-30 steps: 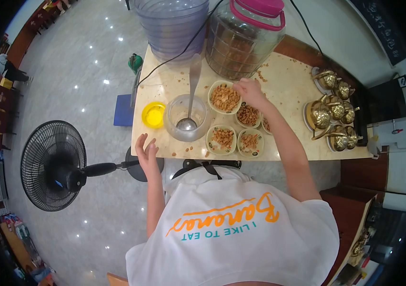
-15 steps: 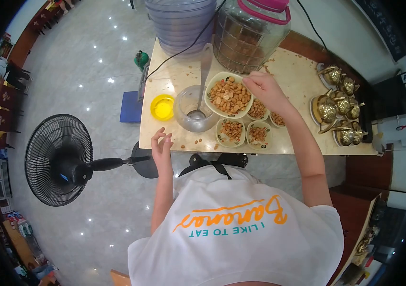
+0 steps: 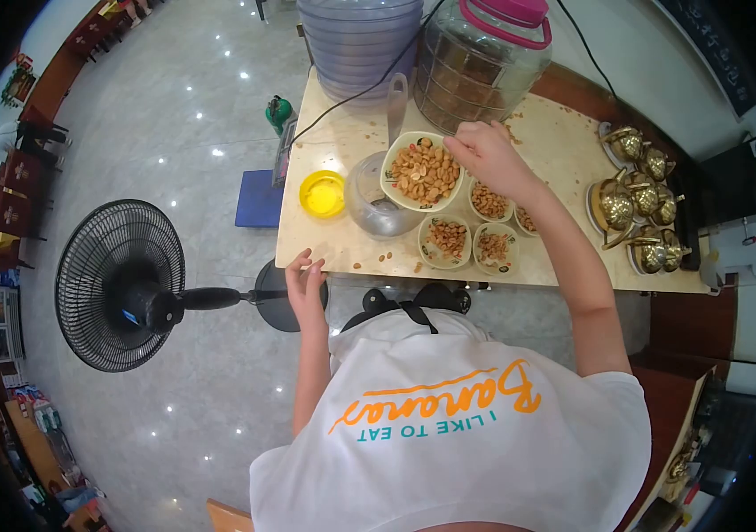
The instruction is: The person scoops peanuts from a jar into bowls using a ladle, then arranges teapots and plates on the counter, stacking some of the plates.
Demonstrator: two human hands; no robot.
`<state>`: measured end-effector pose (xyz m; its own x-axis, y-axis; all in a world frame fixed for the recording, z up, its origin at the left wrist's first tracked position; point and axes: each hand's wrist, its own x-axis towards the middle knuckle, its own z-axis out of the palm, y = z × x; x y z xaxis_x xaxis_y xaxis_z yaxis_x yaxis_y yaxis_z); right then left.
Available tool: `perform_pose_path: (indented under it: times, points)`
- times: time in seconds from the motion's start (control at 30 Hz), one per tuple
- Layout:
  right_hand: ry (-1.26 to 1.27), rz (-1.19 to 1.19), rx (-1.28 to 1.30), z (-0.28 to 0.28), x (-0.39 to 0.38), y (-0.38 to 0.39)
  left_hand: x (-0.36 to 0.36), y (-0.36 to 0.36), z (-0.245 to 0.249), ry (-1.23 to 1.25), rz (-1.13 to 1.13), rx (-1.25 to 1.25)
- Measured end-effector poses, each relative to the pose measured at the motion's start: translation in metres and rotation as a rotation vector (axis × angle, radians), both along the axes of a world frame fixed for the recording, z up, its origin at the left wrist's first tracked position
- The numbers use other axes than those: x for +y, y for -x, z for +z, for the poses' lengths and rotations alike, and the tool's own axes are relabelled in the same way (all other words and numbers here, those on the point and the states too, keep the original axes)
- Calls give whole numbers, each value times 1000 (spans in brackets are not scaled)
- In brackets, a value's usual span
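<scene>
My right hand is closed on the right rim of a large pale bowl full of peanuts. That bowl is above the table, partly over a round clear glass jar. A ladle stands in the jar, its handle leaning up behind the bowl. Several small bowls of peanuts sit right of the jar, among them a front one and one beside it. My left hand is empty, fingers loosely apart, at the table's front left edge.
A yellow dish lies left of the jar. Behind stand stacked bluish tubs and a big jar with a pink lid. Golden teapots are at the right. Loose peanuts dot the table. A black fan stands at the left.
The view has shifted, so the table appears farther right. Relative to it, the large bowl in my right hand has moved left, farther over the glass jar. My left hand stays near the edge.
</scene>
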<state>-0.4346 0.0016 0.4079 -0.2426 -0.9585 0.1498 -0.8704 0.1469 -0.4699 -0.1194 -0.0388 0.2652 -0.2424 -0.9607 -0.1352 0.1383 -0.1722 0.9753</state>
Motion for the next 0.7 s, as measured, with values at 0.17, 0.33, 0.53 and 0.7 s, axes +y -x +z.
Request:
perform_pose_path:
  times: [0.17,0.33,0.53,0.7]
  points:
    - [-44,-1,-40,7,4,2,-3,-2,-1,22,-27,-12]
    - [43,-58,-220,3,23,12,-30,25,37,391,-162,-149]
    - [197,-192,-393,7,67,3,-76,110,104,924,-340,-257]
    - [217,-314,-463,-8,107,8,-101,154,107,766,-528,-232]
